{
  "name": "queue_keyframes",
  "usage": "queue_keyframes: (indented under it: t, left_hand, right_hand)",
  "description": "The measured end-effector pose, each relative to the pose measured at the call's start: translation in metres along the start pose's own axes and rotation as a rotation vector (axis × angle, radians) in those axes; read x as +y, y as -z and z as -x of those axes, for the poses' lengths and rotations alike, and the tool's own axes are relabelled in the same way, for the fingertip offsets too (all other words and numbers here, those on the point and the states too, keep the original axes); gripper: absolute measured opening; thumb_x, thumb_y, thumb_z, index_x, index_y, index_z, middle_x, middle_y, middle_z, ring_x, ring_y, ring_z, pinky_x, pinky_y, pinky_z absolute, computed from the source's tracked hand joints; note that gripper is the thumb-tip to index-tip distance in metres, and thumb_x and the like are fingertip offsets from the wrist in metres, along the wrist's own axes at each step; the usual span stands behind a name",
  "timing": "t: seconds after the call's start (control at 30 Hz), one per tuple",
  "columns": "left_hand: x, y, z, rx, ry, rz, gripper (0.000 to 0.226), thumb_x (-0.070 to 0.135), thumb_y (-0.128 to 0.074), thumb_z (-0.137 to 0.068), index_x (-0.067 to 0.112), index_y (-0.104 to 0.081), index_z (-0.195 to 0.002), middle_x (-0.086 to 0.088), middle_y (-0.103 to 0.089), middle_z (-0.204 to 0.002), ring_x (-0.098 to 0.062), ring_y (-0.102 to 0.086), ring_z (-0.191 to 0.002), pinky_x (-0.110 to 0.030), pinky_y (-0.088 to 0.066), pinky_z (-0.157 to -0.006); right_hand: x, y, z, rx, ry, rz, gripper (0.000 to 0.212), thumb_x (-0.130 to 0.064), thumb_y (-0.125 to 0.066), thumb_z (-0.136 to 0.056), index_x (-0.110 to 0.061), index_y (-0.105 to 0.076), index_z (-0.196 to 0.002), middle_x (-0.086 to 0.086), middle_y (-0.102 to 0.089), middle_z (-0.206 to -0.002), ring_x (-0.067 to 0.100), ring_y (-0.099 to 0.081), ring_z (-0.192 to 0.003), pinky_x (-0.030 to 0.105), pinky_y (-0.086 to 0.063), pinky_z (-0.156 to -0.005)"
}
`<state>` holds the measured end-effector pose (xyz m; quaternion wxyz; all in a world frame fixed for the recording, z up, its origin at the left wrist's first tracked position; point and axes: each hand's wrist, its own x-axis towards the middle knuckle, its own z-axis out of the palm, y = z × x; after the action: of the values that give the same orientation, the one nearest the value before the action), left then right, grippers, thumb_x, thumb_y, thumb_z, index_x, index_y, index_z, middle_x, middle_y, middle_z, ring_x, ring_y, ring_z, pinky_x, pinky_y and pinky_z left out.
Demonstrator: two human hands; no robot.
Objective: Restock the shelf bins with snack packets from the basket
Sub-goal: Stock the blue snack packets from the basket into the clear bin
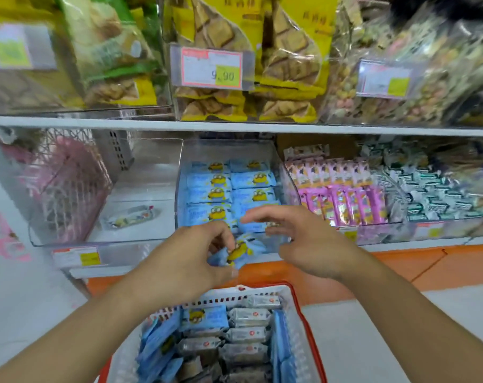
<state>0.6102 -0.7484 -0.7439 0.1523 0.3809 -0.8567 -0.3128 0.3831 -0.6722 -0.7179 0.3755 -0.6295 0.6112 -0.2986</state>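
Observation:
My left hand (190, 258) grips a few light-blue snack packets (241, 251) with a yellow cartoon figure, just in front of the middle clear shelf bin (179, 167). That bin holds two rows of the same blue packets (221, 194). My right hand (298, 239) hovers at the bin's front edge, fingers spread and relaxed, holding nothing. Below my hands sits the white basket with a red rim (298, 322), filled with blue packets (204, 316) and grey-white packets (248, 316).
The clear bin on the left (140, 189) holds a single small packet (132, 217). Pink packets (345, 200) and green-white packets (433, 194) fill the bins to the right. Bagged biscuits and a 9.90 price tag (211, 68) occupy the upper shelf. A pink wire basket (63, 183) stands far left.

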Motion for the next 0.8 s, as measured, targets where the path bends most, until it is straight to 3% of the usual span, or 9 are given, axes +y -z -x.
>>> queue_keyframes:
  t: [0.07,0.13,0.27,0.33,0.47,0.57,0.73,0.8]
  left_hand:
    - [0.005,0.005,-0.013,0.050,-0.029,-0.088,0.038,0.046,-0.086,-0.075,0.041,-0.057,-0.099,0.019,-0.067,-0.092,0.001,-0.061,-0.083,-0.028,-0.053,-0.078]
    - [0.013,0.010,-0.032,0.071,-0.024,-0.184,0.037,0.045,-0.084,-0.079,0.042,-0.056,-0.103,0.023,-0.066,-0.097,0.003,-0.061,-0.088,-0.027,-0.051,-0.079]
    - [0.022,0.012,-0.093,0.068,-0.035,-0.315,0.035,0.042,-0.080,-0.085,0.039,-0.061,-0.114,0.020,-0.066,-0.116,-0.007,-0.065,-0.105,-0.027,-0.052,-0.086]
    - [0.022,0.007,-0.129,0.050,-0.052,-0.371,0.036,0.037,-0.081,-0.085,0.033,-0.064,-0.117,0.012,-0.068,-0.122,-0.010,-0.063,-0.115,-0.020,-0.043,-0.087]
    - [0.025,-0.010,-0.183,0.021,-0.066,-0.431,0.036,0.031,-0.080,-0.087,0.024,-0.067,-0.119,0.000,-0.070,-0.125,-0.022,-0.063,-0.119,-0.033,-0.051,-0.095]
    - [0.028,-0.025,-0.203,-0.035,-0.053,-0.438,0.033,0.016,-0.073,-0.084,0.023,-0.067,-0.116,-0.003,-0.072,-0.118,-0.026,-0.067,-0.112,-0.041,-0.055,-0.092]
    - [0.019,-0.044,-0.208,0.033,-0.094,-0.434,0.030,0.009,-0.071,-0.084,0.020,-0.068,-0.112,-0.004,-0.068,-0.115,-0.026,-0.062,-0.109,-0.029,-0.046,-0.079]
    - [0.014,-0.046,-0.206,0.071,-0.148,-0.423,0.031,0.009,-0.073,-0.083,0.016,-0.073,-0.112,-0.008,-0.062,-0.115,-0.028,-0.058,-0.109,-0.027,-0.043,-0.084]
  right_hand:
    - [0.007,0.015,-0.007,0.187,-0.032,-0.008,0.066,0.004,-0.060,-0.095,-0.048,-0.060,-0.136,-0.025,-0.046,-0.153,0.000,-0.043,-0.138,0.038,-0.043,-0.114]
    - [0.018,0.024,-0.016,0.309,-0.089,-0.004,0.055,-0.024,-0.059,-0.105,-0.046,-0.043,-0.153,-0.022,-0.029,-0.165,0.004,-0.030,-0.148,0.042,-0.033,-0.121]
    - [0.033,0.026,-0.032,0.215,-0.184,0.125,0.068,-0.053,-0.040,-0.109,-0.039,-0.007,-0.166,-0.026,0.005,-0.170,-0.003,0.004,-0.156,0.039,-0.006,-0.131]
    - [0.034,0.026,-0.035,0.208,-0.193,0.122,0.068,-0.057,-0.036,-0.109,-0.038,-0.004,-0.166,-0.027,0.008,-0.169,-0.005,0.009,-0.154,0.034,0.000,-0.130]
    - [0.034,0.031,-0.036,0.227,-0.173,0.057,0.066,-0.057,-0.033,-0.109,-0.036,-0.008,-0.167,-0.026,0.003,-0.170,-0.006,0.006,-0.154,0.026,0.002,-0.124]
    - [0.042,0.033,-0.036,0.232,-0.145,0.053,0.065,-0.056,-0.033,-0.109,-0.038,-0.009,-0.166,-0.028,0.002,-0.170,-0.009,0.004,-0.153,0.024,0.000,-0.124]
    - [0.050,0.036,-0.037,0.233,-0.131,0.052,0.063,-0.056,-0.034,-0.109,-0.042,-0.011,-0.165,-0.032,0.000,-0.168,-0.012,0.003,-0.152,0.024,-0.002,-0.124]
    - [0.052,0.036,-0.038,0.233,-0.126,0.053,0.063,-0.055,-0.035,-0.109,-0.041,-0.012,-0.165,-0.032,0.000,-0.168,-0.012,0.003,-0.152,0.022,-0.002,-0.123]
